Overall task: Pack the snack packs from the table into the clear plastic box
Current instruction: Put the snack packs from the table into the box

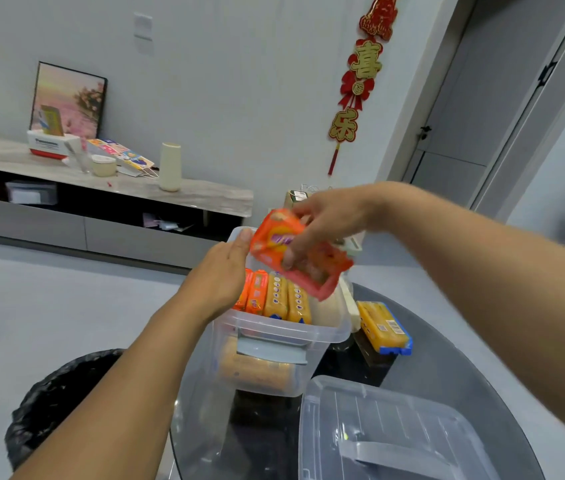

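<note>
The clear plastic box (284, 332) stands on the dark round table (447, 362), with several orange and yellow snack packs (276, 297) standing upright inside it. Above the box, my right hand (326, 220) pinches an orange-red snack pack (274, 242), tilted with its lower end over the opening. My left hand (220, 275) rests at the box's left rim, fingers straight, its fingertips touching the held pack's left edge. One yellow snack pack with blue ends (383, 327) lies on the table just right of the box.
The box's clear lid (388, 431) with a grey handle lies at the table's near edge. A black-bagged bin (59, 396) stands on the floor to the left. A low TV cabinet (108, 202) runs along the far wall. A small carton (295, 197) stands behind the box.
</note>
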`<state>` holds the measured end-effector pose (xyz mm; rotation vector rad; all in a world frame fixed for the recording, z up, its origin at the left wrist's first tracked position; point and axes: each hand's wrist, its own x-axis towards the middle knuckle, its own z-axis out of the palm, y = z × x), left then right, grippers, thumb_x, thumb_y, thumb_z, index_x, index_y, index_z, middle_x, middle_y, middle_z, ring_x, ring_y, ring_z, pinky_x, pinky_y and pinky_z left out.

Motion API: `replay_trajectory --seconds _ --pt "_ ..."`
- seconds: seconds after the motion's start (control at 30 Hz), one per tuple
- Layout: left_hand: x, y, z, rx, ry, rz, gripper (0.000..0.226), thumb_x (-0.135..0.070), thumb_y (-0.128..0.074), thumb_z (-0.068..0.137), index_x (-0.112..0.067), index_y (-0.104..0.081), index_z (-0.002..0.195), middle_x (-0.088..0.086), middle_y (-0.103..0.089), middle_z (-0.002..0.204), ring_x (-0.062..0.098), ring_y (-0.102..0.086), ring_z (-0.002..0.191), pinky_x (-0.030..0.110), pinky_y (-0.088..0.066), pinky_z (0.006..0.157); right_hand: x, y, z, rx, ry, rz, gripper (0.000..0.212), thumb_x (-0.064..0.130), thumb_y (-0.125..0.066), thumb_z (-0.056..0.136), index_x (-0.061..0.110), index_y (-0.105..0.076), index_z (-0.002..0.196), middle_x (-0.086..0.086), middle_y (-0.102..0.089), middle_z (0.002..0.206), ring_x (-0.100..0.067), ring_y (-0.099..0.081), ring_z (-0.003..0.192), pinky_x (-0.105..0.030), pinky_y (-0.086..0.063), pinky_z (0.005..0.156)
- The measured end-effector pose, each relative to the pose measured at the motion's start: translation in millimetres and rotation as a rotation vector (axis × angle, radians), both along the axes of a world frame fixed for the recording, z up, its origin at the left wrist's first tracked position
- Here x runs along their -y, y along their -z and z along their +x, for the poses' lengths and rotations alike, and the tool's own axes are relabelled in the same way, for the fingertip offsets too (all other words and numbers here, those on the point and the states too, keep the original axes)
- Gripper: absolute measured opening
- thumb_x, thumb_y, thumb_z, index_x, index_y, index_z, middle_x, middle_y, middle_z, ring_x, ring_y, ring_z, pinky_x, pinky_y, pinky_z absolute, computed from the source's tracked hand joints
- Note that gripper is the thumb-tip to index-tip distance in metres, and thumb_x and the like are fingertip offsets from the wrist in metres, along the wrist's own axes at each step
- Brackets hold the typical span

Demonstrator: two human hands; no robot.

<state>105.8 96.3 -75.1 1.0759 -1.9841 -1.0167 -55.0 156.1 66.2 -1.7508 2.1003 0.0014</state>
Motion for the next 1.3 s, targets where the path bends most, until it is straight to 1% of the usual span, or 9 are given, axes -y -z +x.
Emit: replay_trajectory --seconds 0.23,0.47,0.6,0.77,0.9,1.0,1.1,1.2,1.3 --pt "4 5 0 0.0 -0.054 -0.032 0.072 -0.068 -0.009 0.094 -0.031 -0.042 0.146 -0.001 -0.043 0.152 0.021 -0.038 0.14 0.042 -0.029 0.113 45 77 3 0.24 0.026 0.476 0.035 0.025 -0.071 0.096 0.019 -0.064 0.13 -0.006 -0.073 0.121 -0.025 -0.067 0.114 -0.047 -0.047 0.11" --pt "4 4 -1 0.065 -0.062 -0.029 0.071 -0.066 -0.01 0.096 -0.024 -0.054 0.132 0.002 -0.051 0.139 0.023 -0.049 0.121 0.037 -0.034 0.093 52 134 -1 0.581 0.141 0.558 0.018 0.018 -0.052 0.106 0.016 -0.065 0.095 0.003 -0.074 0.073 -0.009 -0.07 0.061 -0.028 -0.053 0.067" --pt "7 6 0 0.076 -0.055 -0.031 0.073 -0.07 -0.009 0.093 -0.024 -0.056 0.125 0.0 -0.055 0.13 0.024 -0.052 0.114 0.042 -0.039 0.096 51 143 -4 0.665 0.184 0.578 0.023 0.03 -0.06 0.102 0.017 -0.064 0.121 -0.007 -0.071 0.116 -0.023 -0.067 0.106 -0.045 -0.047 0.109" --pt "11 8 2 0.139 -0.06 -0.059 0.064 -0.066 -0.011 0.094 -0.018 -0.054 0.1 0.005 -0.052 0.115 0.028 -0.052 0.107 0.042 -0.039 0.09 45 139 5 0.574 0.096 0.345 0.065 0.056 -0.059 0.096 0.016 -0.051 0.147 -0.007 -0.062 0.135 -0.022 -0.062 0.119 -0.043 -0.041 0.113" --pt "24 18 0 0.482 -0.028 -0.238 0.075 -0.062 0.001 0.092 -0.025 -0.035 0.146 0.01 -0.042 0.148 0.029 -0.023 0.146 0.048 -0.029 0.112 21 84 -45 0.714 0.17 -0.198 0.037 0.032 -0.058 0.104 0.01 -0.063 0.133 -0.015 -0.07 0.129 -0.028 -0.07 0.115 -0.042 -0.056 0.102" --pt "26 20 -4 0.6 -0.038 -0.28 0.064 -0.048 0.003 0.093 -0.035 -0.014 0.154 0.012 -0.036 0.15 0.034 -0.013 0.147 0.051 -0.027 0.113 1 77 -111 0.285 0.418 -0.388 0.027 0.018 -0.062 0.101 0.01 -0.068 0.126 -0.019 -0.07 0.126 -0.027 -0.068 0.105 -0.046 -0.054 0.099" --pt "20 12 -8 0.605 -0.031 -0.29 0.056 -0.045 -0.006 0.099 -0.038 -0.024 0.152 0.01 -0.027 0.158 0.028 -0.003 0.151 0.05 -0.022 0.116 -22 104 -150 -0.132 0.597 -0.034 0.046 0.022 -0.066 0.097 0.004 -0.059 0.138 -0.018 -0.059 0.141 -0.034 -0.06 0.123 -0.044 -0.052 0.093" --pt "15 8 -12 0.636 -0.018 -0.298 0.05 -0.04 -0.014 0.104 -0.035 -0.024 0.153 0.009 -0.02 0.162 0.026 0.001 0.152 0.047 -0.018 0.119 -41 138 -154 -0.134 0.686 0.151 0.081 0.04 -0.077 0.088 0.013 -0.039 0.154 -0.015 -0.047 0.152 -0.036 -0.055 0.128 -0.041 -0.049 0.083" --pt "21 16 -13 0.629 0.03 -0.272 0.055 -0.044 -0.012 0.102 -0.031 -0.019 0.155 0.005 -0.017 0.163 0.021 0.001 0.152 0.047 -0.018 0.119 -46 179 -161 -0.018 0.747 0.138 0.099 0.038 -0.085 0.076 0.027 -0.026 0.155 -0.012 -0.059 0.13 -0.029 -0.066 0.095 -0.034 -0.053 0.061"
